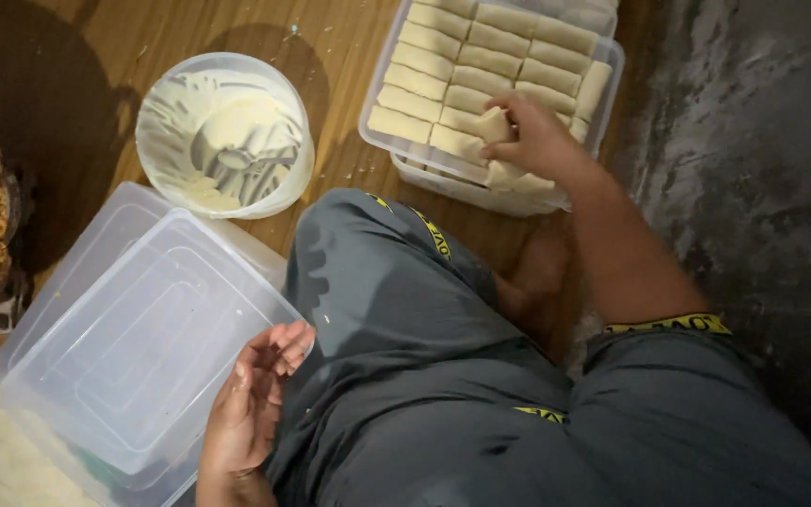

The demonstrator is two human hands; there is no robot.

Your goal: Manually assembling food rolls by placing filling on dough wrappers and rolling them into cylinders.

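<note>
Left hand [251,404] low by the knee, fingers loosely curled, palm up — right hand [532,136] outstretched, fingers pinched.

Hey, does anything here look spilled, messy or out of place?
Small pale crumbs are scattered on the wooden floor around the smeared batter tub. One roll, held by the right hand, sits askew across the neat rows in the clear container. The left hand is empty.

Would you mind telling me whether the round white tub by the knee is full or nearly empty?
Nearly empty: the round white tub holds only cream-coloured paste smeared on its walls and bottom, with scrape marks showing through.
</note>
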